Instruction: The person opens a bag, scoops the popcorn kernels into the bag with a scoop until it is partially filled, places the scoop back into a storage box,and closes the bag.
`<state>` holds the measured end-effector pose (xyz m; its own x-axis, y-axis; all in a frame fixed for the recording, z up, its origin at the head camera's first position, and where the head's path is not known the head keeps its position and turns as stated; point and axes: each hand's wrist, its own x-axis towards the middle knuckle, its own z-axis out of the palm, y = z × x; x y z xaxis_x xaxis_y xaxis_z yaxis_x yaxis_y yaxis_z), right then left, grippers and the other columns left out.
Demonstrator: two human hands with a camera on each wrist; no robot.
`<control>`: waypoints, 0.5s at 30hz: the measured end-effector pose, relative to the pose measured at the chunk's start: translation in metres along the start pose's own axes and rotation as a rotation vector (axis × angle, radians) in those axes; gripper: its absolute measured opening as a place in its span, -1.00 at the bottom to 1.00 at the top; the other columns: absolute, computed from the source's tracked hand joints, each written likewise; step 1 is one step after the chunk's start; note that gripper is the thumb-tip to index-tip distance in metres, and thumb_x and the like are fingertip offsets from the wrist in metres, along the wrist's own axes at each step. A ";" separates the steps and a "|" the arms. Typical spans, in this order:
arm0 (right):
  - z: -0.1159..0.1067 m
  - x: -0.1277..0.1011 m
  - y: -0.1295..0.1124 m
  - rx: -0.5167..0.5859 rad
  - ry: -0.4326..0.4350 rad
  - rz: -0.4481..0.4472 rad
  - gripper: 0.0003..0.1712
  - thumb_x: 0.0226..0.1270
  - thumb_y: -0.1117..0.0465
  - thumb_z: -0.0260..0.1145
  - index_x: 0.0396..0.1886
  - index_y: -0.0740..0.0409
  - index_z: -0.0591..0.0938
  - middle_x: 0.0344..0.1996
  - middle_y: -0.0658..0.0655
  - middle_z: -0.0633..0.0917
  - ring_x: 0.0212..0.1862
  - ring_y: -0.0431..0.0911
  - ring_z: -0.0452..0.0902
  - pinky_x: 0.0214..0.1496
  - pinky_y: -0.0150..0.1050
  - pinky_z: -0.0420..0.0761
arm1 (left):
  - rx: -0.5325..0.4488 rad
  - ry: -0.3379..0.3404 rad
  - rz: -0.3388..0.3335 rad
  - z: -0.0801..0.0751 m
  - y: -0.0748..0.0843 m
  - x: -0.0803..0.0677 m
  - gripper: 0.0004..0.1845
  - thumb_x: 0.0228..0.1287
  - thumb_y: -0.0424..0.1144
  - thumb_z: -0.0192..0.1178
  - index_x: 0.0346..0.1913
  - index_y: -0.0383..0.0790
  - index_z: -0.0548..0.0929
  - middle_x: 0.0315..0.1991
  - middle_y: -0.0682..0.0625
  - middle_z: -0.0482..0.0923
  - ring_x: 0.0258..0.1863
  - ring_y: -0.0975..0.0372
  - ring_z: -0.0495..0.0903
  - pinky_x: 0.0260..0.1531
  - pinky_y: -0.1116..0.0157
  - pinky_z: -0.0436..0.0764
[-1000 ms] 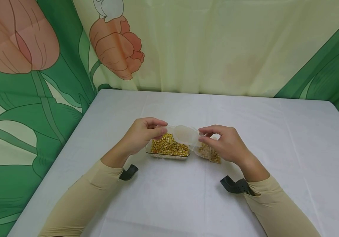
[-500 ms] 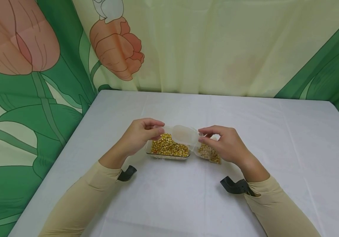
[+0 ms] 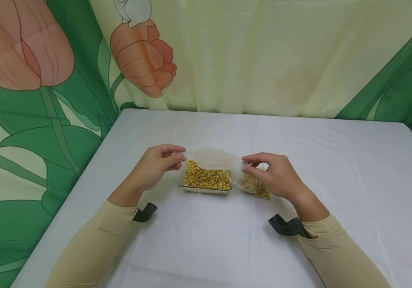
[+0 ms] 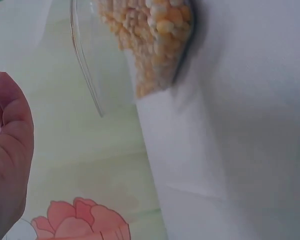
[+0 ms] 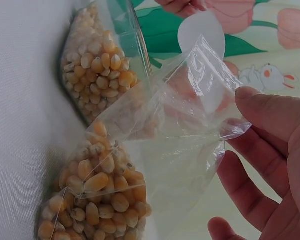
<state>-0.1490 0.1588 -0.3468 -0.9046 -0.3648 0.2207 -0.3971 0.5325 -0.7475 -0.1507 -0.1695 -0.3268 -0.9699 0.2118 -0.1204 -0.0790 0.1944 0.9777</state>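
Observation:
My left hand pinches the thin end of a translucent white scoop with thumb and fingers. In the right wrist view, the scoop's rounded bowl lies at the mouth of a clear plastic bag, partly seen through the film. Thumb and fingers of my right hand pinch the bag by its upper edge, holding it up. Corn kernels fill the bag's bottom, which rests on the table. Left of the bag stands a clear glass container holding more corn kernels; the scoop overlaps its far side.
A white cloth covers the table. Behind it hangs a curtain printed with large flowers and leaves. A black wrist mount sits below the left wrist and another mount below the right.
My left hand has moved left, drawing the scoop the same way, so more of its bowl shows beyond the bag. The right hand, bag and glass container have stayed put.

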 end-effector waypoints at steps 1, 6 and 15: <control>0.000 0.000 0.000 -0.005 0.001 -0.004 -0.73 0.31 0.24 0.45 -0.01 0.17 0.76 -0.25 0.03 0.77 -0.33 -0.05 0.58 -0.55 -0.31 0.40 | 0.002 0.009 0.003 -0.002 0.000 -0.001 -0.66 0.47 -0.40 0.15 0.19 -0.53 0.53 -0.12 -0.14 0.65 -0.24 0.20 0.62 -0.09 0.33 0.65; -0.001 0.000 -0.001 -0.011 -0.002 0.003 -0.72 0.31 0.23 0.45 0.00 0.18 0.76 -0.24 0.05 0.76 -0.32 -0.03 0.57 -0.54 -0.31 0.41 | 0.029 0.049 -0.014 -0.013 -0.003 -0.004 -0.64 0.48 -0.38 0.15 0.21 -0.54 0.51 -0.13 -0.11 0.64 -0.24 0.23 0.61 -0.08 0.33 0.65; -0.001 0.000 -0.001 -0.019 -0.001 0.008 -0.72 0.31 0.22 0.45 -0.01 0.17 0.76 -0.25 0.03 0.76 -0.26 -0.07 0.58 -0.48 -0.30 0.42 | 0.176 0.091 -0.010 -0.036 0.002 -0.009 -0.65 0.46 -0.29 0.21 0.17 -0.44 0.58 -0.10 -0.16 0.64 -0.13 0.02 0.64 -0.08 0.34 0.64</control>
<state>-0.1485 0.1589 -0.3453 -0.9077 -0.3608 0.2141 -0.3925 0.5500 -0.7372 -0.1501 -0.2051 -0.3180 -0.9867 0.1232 -0.1061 -0.0548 0.3623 0.9304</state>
